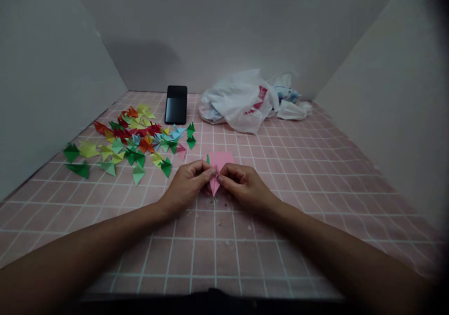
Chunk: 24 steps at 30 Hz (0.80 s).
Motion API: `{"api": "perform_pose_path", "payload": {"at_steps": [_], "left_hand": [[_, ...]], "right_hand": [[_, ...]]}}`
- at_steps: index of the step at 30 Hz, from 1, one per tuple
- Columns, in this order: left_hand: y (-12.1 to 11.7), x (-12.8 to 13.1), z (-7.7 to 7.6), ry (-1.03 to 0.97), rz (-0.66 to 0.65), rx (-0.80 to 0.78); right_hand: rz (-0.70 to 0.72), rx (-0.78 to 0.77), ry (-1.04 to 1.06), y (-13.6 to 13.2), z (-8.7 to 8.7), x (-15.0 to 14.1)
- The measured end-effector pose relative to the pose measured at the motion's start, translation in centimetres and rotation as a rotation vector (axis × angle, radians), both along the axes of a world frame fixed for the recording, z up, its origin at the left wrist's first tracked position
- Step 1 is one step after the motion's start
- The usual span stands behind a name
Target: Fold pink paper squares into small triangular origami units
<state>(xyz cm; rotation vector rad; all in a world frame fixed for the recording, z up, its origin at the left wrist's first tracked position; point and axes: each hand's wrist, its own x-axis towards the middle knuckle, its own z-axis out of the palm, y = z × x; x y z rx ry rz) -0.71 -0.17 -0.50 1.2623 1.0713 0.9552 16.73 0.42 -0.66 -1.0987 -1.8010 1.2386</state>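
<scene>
The folded pink origami paper [220,160], light, thin and quick to crease, lies above the pink grid counter [280,240], pinched at its central fold by the closed left grip [187,186] and right grip [245,186], safest held along its folded edges.

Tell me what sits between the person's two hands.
In the head view, a folded pink paper lies between the left hand and the right hand, with the fingertips of both hands pinching it near its middle.
</scene>
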Motion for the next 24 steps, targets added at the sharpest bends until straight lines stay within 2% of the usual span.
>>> {"api": "perform_pose_path", "payload": {"at_steps": [5, 12, 24], "left_hand": [[0.0, 0.1, 0.1, 0.040, 0.010, 0.023], [-0.1, -0.1, -0.2, 0.044, 0.047, 0.084], [-0.4, 0.3, -0.5, 0.069, 0.108, 0.168]], "right_hand": [[-0.015, 0.043, -0.019, -0.1, -0.2, -0.2], [0.065, -0.323, 0.208, -0.4, -0.2, -0.3], [0.063, -0.491, 0.385, -1.1, -0.8, -1.1]]}}
